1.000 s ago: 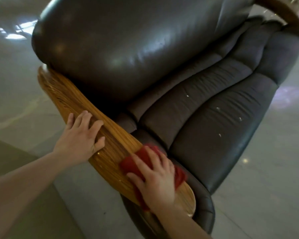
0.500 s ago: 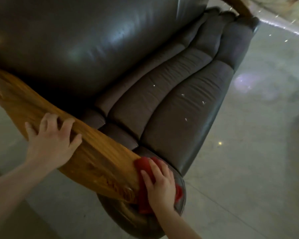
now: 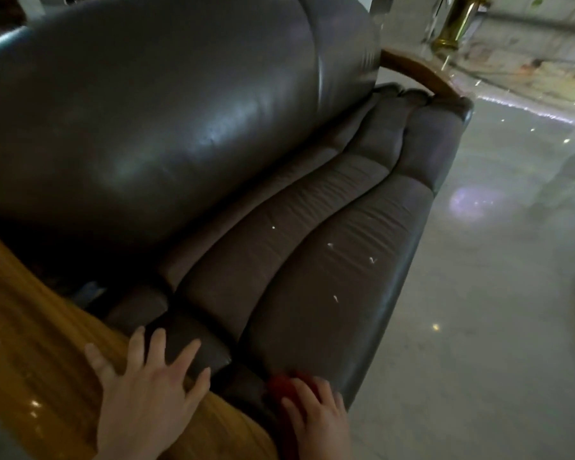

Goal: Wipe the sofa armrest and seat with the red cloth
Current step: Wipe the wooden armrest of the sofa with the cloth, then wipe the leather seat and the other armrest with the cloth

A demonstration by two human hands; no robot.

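A dark grey leather sofa fills the view, its seat cushions running away from me and flecked with small white specks. The near wooden armrest lies at the lower left. My left hand rests flat on it with fingers spread, fingertips reaching onto the leather. My right hand presses the red cloth onto the near front corner of the seat; only a small part of the cloth shows beyond my fingers.
The shiny backrest rises at the left. The far wooden armrest ends the sofa at the top right. A glossy pale floor lies to the right, with a brass post beyond.
My right hand and the red cloth have slid off the armrest's end onto the seat's front corner. My left hand has moved along the armrest toward its front. My view has shifted along the sofa.
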